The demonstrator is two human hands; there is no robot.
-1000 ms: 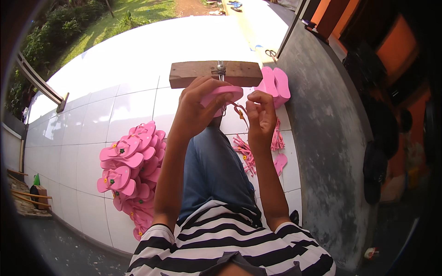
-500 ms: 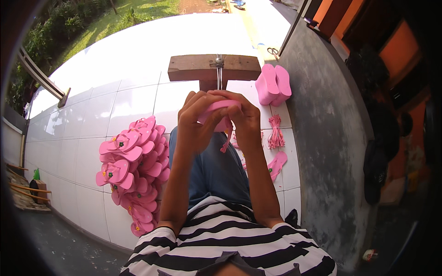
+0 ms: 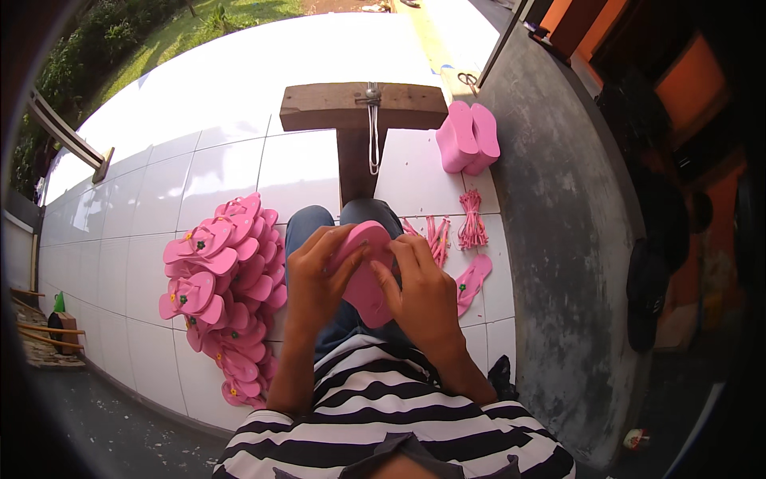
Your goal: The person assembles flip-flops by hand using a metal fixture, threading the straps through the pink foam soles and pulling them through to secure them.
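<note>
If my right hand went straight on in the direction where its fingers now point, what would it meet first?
Most likely the pink sole in the left hand: the right hand points toward it, and its thumb seems to rest against it, though depth is unclear.

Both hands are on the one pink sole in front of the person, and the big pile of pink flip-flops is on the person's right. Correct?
Not quite: the head view shows the pile of pink flip-flops on the person's left. The left hand and right hand are indeed on the pink sole.
</note>
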